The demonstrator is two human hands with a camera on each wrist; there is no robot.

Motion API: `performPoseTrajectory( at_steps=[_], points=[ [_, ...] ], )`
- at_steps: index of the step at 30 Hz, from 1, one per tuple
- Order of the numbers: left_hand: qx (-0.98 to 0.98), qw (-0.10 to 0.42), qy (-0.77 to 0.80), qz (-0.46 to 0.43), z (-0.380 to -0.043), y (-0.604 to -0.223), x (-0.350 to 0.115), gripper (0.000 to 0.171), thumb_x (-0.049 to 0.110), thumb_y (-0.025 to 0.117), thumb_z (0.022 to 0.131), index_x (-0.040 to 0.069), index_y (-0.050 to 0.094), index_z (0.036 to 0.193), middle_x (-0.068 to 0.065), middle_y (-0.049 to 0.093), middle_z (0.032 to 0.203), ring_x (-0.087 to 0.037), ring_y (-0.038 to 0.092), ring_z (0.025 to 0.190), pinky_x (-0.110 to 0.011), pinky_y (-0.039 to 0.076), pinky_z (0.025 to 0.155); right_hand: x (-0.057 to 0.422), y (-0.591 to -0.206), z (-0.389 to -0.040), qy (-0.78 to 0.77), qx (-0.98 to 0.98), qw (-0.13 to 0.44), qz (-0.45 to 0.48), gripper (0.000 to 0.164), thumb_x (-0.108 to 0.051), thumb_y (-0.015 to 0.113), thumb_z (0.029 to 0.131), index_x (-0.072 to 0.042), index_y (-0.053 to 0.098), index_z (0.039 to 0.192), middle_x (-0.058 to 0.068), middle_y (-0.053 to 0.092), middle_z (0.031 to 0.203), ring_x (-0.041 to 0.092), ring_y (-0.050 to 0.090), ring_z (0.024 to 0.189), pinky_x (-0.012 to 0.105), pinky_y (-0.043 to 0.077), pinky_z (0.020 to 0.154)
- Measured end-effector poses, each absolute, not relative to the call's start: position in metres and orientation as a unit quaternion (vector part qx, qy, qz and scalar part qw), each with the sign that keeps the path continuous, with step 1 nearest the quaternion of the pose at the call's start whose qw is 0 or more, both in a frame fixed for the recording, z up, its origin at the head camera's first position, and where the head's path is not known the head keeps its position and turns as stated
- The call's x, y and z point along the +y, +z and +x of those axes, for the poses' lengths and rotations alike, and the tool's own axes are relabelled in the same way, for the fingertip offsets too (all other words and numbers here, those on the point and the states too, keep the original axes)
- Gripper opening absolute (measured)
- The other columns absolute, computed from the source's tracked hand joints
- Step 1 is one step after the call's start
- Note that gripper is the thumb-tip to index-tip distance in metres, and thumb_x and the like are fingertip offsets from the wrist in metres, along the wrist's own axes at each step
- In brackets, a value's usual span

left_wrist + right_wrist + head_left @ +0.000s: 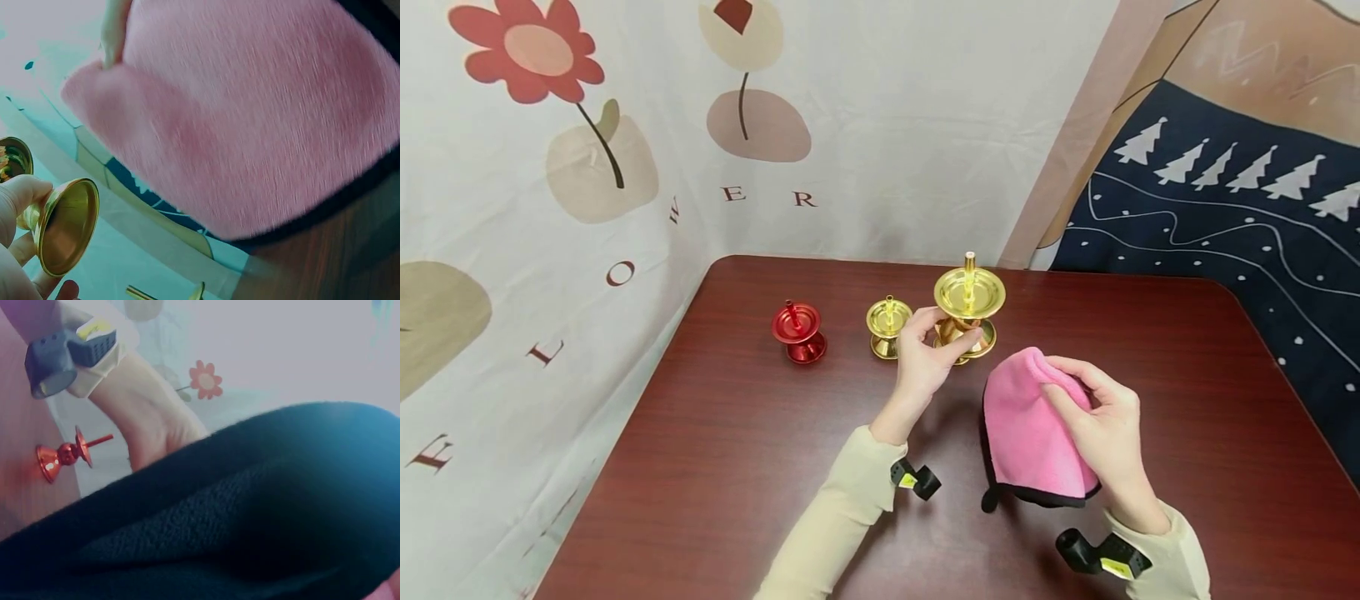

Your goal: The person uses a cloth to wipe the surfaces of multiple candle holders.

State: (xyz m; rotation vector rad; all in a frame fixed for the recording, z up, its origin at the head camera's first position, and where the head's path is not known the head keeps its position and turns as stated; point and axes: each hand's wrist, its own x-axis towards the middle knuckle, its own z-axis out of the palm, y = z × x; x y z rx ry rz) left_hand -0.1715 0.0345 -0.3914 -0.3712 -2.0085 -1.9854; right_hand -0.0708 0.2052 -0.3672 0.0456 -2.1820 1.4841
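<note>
My left hand (925,357) grips the stem of a large gold candle holder (967,293), thumb on its near side. The holder has a wide dish and an upright tube in its middle. In the left wrist view its hollow foot (67,228) shows below the fingers. My right hand (1107,425) pinches the upper part of a pink plush cloth (1033,429) with black edging, which hangs down to the right of the holder. The cloth (256,119) fills much of the left wrist view. Its dark side (250,512) hides most of the right wrist view's lower half.
A small gold candle holder (887,323) stands just left of my left hand. Farther left is a red candle holder (797,325). The dark red-brown table (700,500) reaches back to a white flower-print curtain (895,150). Navy tree-print fabric (1210,217) hangs at the right.
</note>
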Motion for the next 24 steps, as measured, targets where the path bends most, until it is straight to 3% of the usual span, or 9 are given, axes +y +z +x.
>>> performPoseTrajectory(
  at_steps=[7, 15, 24],
  points=[
    [-0.76, 0.203, -0.598, -0.153, -0.183, -0.395, 0.05, 0.028, 0.016, 0.082, 0.069, 0.004, 0.072, 0.092, -0.007, 0.067, 0.086, -0.023, 0.054, 0.084, -0.037, 0.041, 0.074, 0.216, -0.365, -0.06, 0.565, -0.791, 0.232, -0.02, 0.027, 0.006, 0.069, 0.078, 0.003, 0.067, 0.105, -0.009, 0.069, 0.088, 0.007, 0.061, 0.071, 0.014, 0.047, 0.062],
    [-0.788, 0.196, -0.563, -0.156, -0.191, -0.397, 0.07, 0.028, 0.02, 0.082, 0.069, 0.008, 0.071, 0.092, -0.003, 0.068, 0.085, -0.019, 0.054, 0.087, -0.031, 0.041, 0.077, 0.221, -0.365, -0.055, 0.566, -0.788, 0.239, -0.038, 0.026, 0.008, 0.069, 0.077, 0.005, 0.067, 0.103, -0.008, 0.069, 0.086, 0.007, 0.06, 0.07, 0.014, 0.047, 0.061],
    [-0.779, 0.193, -0.565, -0.192, -0.2, -0.404, 0.092, 0.021, 0.016, 0.082, 0.069, 0.006, 0.07, 0.084, -0.003, 0.065, 0.07, -0.013, 0.054, 0.071, -0.029, 0.04, 0.08, 0.226, -0.366, -0.049, 0.567, -0.785, 0.246, -0.042, 0.026, 0.011, 0.068, 0.077, 0.007, 0.066, 0.103, -0.008, 0.069, 0.085, 0.005, 0.061, 0.07, 0.013, 0.047, 0.061]
  ],
)
